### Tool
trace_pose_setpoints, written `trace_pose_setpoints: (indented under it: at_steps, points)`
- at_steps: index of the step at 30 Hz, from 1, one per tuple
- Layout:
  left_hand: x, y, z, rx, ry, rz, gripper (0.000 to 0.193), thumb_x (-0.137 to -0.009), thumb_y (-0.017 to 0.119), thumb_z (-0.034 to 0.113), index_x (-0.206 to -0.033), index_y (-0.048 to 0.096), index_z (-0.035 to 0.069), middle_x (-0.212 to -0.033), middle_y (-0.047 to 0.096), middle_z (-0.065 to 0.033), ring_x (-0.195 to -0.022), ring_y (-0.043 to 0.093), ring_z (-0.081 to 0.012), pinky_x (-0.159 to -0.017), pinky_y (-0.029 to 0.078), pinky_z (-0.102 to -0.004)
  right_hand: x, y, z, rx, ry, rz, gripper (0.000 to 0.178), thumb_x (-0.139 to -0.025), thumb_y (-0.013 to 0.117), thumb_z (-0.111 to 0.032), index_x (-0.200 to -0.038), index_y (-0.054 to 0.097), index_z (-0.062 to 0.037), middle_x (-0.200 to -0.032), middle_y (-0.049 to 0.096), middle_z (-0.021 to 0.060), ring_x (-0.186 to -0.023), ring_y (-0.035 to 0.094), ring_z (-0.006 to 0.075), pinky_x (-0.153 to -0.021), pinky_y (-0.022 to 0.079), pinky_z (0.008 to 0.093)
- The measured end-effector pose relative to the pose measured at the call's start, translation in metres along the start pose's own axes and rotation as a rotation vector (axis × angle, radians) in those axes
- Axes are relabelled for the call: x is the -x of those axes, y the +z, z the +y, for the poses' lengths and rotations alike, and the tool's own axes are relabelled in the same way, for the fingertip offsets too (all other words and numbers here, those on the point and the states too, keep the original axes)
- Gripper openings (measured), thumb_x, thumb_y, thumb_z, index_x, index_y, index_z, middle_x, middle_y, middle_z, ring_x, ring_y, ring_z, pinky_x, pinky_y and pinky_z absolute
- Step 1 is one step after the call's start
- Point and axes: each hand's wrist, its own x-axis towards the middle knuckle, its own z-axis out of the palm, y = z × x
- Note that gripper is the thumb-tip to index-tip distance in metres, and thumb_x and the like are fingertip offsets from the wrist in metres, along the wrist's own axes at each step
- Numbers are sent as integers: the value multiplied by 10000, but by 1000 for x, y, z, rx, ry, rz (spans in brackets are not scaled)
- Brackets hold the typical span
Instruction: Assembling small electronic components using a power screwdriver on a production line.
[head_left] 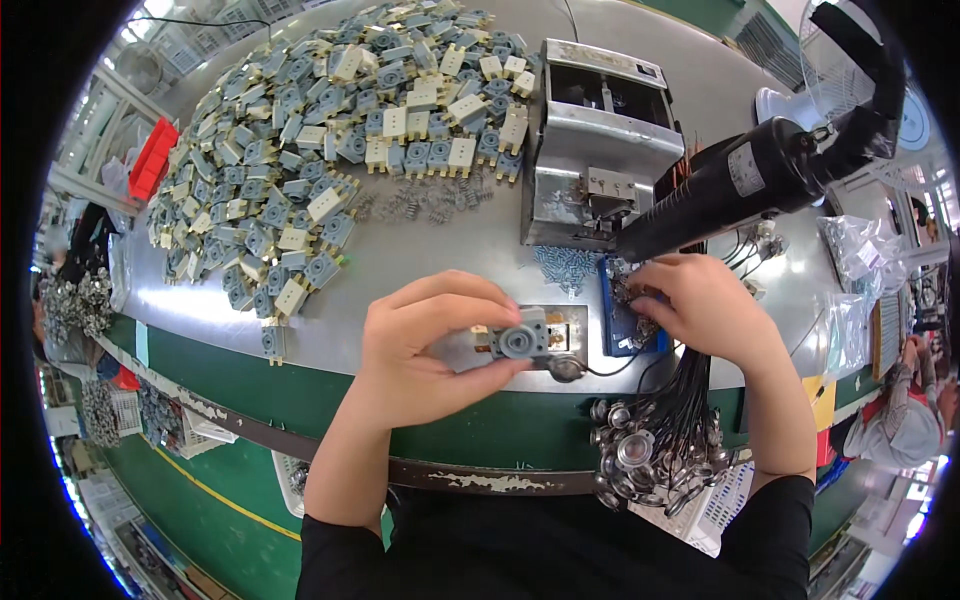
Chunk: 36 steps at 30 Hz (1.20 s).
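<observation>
My left hand point(432, 345) grips a small grey thermostat-like switch body point(520, 341) between thumb and fingers, its round centre facing up. Brass-coloured terminals show at its sides. Against its lower right sits a round metal sensor disc point(565, 368) with a black wire curving off to the right. Under the part lies a small metal fixture plate point(572, 325). My right hand point(690, 305) reaches into a blue tray point(624, 335) of small metal pieces, its fingers pinched together. Whatever is between those fingertips is hidden. Blue screws point(568, 268) lie loose beside the tray.
A large heap of grey and cream switch bodies point(330, 140) covers the left of the metal table, with loose springs point(430, 197) beside it. A metal machine point(605, 150) and a black tube point(720, 185) stand ahead. Wired discs point(635, 450) hang over the front edge. Another person point(905, 410) sits far right.
</observation>
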Motion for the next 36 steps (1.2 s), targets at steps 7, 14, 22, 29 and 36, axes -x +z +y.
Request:
trace_pose_setpoints:
  at_steps: [7, 14, 22, 29, 36]
  points:
    - [17, 15, -38, -260, 107, 8, 411, -686, 908, -42, -1059, 747, 20, -1055, 747, -135, -954, 746, -249, -806, 614, -331, -9, 23, 7, 83, 215, 87, 282, -836, 806, -175, -1052, 719, -17, -908, 692, 165, -871, 681, 384, -798, 545, 474]
    - [21, 19, -39, -173, -102, 58, 462, -683, 929, -23, -1104, 742, 13, -1057, 760, -140, -931, 750, -237, -748, 614, -315, -7, 30, 13, 90, 135, 78, 263, -799, 824, -111, -1008, 689, -23, -832, 646, 107, -782, 657, 300, -705, 506, 427]
    - [24, 16, -40, -102, -140, 69, 445, -699, 925, -19, -1107, 751, 13, -1060, 764, -128, -940, 744, -220, -742, 609, -303, -3, 20, 0, -96, 22, 127, 185, -831, 741, 20, -978, 629, 8, -799, 653, 131, -716, 642, 355, -679, 509, 441]
    - [24, 28, -46, -206, -75, -92, 355, -687, 936, 30, -1004, 781, 71, -1016, 761, -79, -922, 743, -241, -769, 605, -347, 10, 14, -15, -309, 66, 149, 151, -855, 719, 43, -957, 613, 3, -819, 694, 129, -705, 682, 333, -651, 520, 377]
    - [21, 37, -53, -307, 28, -49, 301, -665, 947, 92, -920, 787, 105, -988, 791, -37, -959, 746, -247, -870, 590, -388, 7, 15, -18, -357, -58, 205, 79, -824, 725, 22, -876, 669, 0, -791, 703, 113, -703, 722, 280, -657, 558, 339]
